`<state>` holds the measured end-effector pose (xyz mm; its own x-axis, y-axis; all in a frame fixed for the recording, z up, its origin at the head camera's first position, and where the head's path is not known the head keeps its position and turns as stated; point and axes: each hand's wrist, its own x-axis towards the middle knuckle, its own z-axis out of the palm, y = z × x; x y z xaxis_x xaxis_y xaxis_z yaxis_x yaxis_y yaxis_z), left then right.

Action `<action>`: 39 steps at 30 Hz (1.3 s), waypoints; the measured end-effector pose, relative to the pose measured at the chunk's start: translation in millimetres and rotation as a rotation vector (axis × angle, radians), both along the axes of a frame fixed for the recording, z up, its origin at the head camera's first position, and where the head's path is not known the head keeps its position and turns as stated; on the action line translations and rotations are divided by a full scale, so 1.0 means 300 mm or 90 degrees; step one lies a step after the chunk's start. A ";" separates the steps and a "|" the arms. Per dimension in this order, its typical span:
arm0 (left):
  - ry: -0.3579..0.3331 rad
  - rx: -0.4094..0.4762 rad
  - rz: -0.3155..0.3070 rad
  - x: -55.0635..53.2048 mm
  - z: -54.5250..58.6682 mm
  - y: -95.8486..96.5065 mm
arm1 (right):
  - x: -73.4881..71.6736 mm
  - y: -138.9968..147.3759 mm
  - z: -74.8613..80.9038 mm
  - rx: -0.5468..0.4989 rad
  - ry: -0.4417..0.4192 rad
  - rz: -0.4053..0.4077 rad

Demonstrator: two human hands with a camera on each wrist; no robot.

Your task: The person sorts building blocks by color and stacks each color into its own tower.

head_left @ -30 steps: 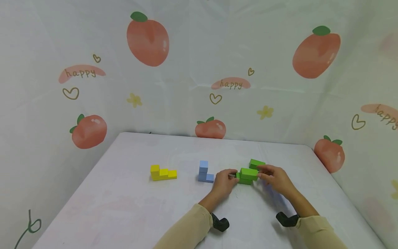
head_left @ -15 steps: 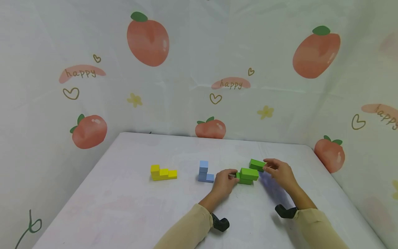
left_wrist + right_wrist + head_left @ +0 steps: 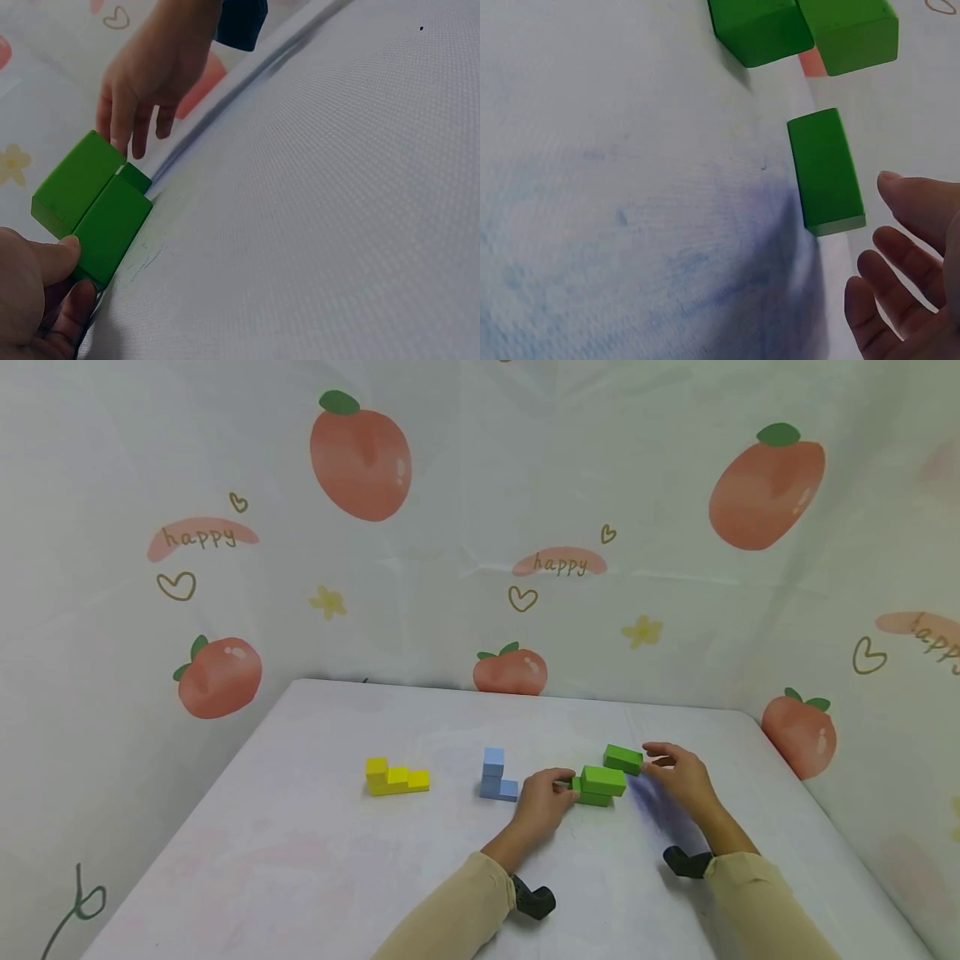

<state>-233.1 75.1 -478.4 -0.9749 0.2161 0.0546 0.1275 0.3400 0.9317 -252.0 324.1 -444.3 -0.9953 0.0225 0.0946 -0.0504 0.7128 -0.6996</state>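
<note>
Two green blocks lie stacked on the white table, the upper green block (image 3: pixel 604 779) shifted right so it overhangs the lower green block (image 3: pixel 592 797). My left hand (image 3: pixel 542 806) pinches the left end of the lower block; in the left wrist view its thumb (image 3: pixel 61 259) presses on that block. A loose green block (image 3: pixel 622 759) lies behind and to the right of the stack. Just right of it, my right hand (image 3: pixel 682 781) is held with fingers parted and nothing between them. The right wrist view shows a gap between its thumb (image 3: pixel 915 202) and the loose block.
A light blue L-shaped block stack (image 3: pixel 492 775) stands left of my left hand. Farther left is a yellow stepped block stack (image 3: pixel 393 778). A white curtain with peach prints (image 3: pixel 442 602) hangs behind the table (image 3: pixel 300 852).
My right hand has drawn back to the right, from beside the stacked green blocks to past the loose green block's right end. The left hand stays at the stack.
</note>
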 end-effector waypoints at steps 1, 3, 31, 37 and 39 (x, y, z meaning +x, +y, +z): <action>0.000 -0.001 0.001 0.000 0.001 0.000 | -0.003 0.000 -0.003 0.002 0.002 0.003; 0.002 -0.003 0.002 -0.001 0.002 0.001 | -0.008 0.000 -0.010 0.012 0.004 0.008; -0.008 0.000 0.005 -0.004 -0.015 0.007 | -0.018 -0.002 0.004 0.089 0.037 0.043; -0.006 -0.005 0.006 -0.005 -0.013 0.005 | -0.013 -0.004 0.046 0.077 0.057 0.048; -0.005 -0.009 0.008 -0.006 -0.011 0.003 | -0.012 -0.006 0.059 0.074 0.059 0.050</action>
<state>-234.8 75.9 -481.7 -0.9778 0.2051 0.0434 0.1156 0.3548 0.9278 -255.6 322.2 -426.6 -0.9804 -0.0710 0.1835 -0.1693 0.7800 -0.6024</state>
